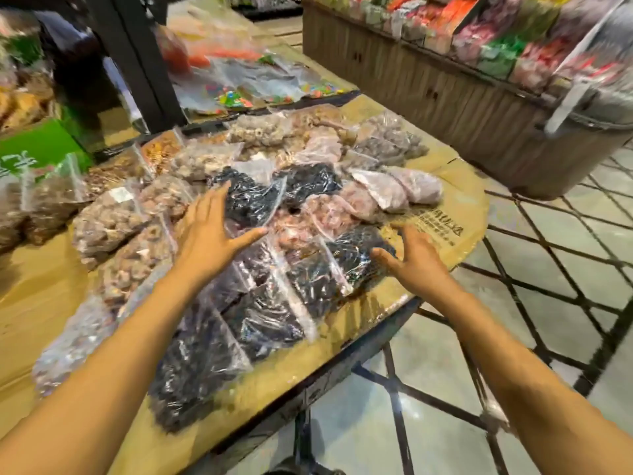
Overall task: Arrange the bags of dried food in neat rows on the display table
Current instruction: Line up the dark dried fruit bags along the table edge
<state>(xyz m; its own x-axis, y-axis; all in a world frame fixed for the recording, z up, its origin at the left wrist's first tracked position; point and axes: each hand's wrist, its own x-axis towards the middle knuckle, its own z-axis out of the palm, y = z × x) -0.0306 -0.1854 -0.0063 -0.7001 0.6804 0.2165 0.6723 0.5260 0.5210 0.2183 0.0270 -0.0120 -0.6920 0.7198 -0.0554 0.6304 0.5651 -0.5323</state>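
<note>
Your left hand [212, 231] spread flat over the dark bags [250, 200], your right hand [411, 258] fingers splayed, gripping nothing, at a dark bag [352, 255] near the edge, bags of dried food [113, 217] crowding the cardboard-covered display table [455, 207].

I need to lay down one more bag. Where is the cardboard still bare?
Bare cardboard lies right of the pink bags, beyond the right hand, and at the left edge beside the brown bags. The middle is packed.

Both arms reach forward, left hand [214, 231] and right hand [409, 260] spread, empty.
</note>
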